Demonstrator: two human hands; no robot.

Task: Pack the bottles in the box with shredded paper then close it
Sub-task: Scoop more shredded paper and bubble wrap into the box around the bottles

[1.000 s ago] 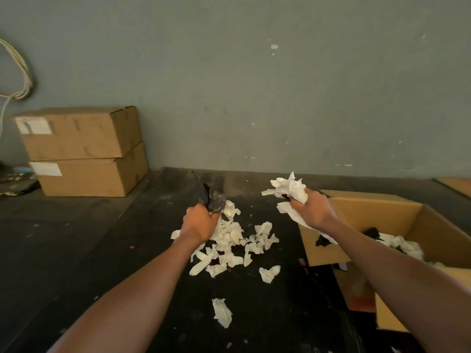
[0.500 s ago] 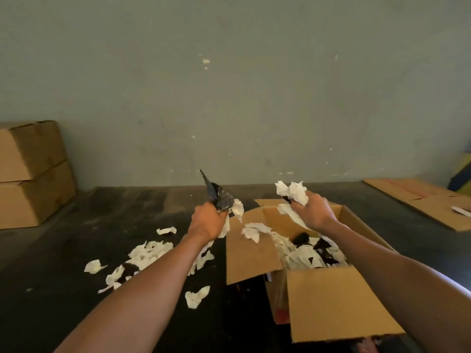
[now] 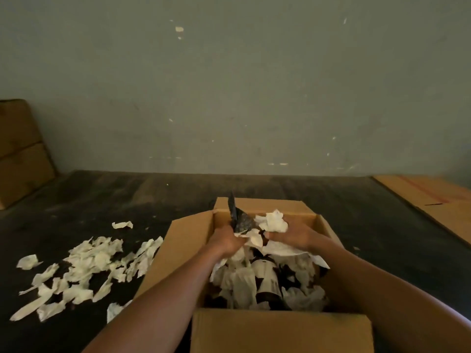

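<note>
Hands over open box (image 3: 277, 324): paper goes straight down.
We see left hand (image 3: 226, 242) and right hand (image 3: 293, 235) each clutching shredded paper (image 3: 274, 221) directly above the bottle (image 3: 266, 278).

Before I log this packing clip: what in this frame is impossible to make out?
- Head view: bottles in the box, count hidden under paper.
- Fingers of the left hand and right hand, buried in paper.
- Stacked boxes, cut off at the left edge.
- Dark scrap in the left hand: material unclear.
</note>
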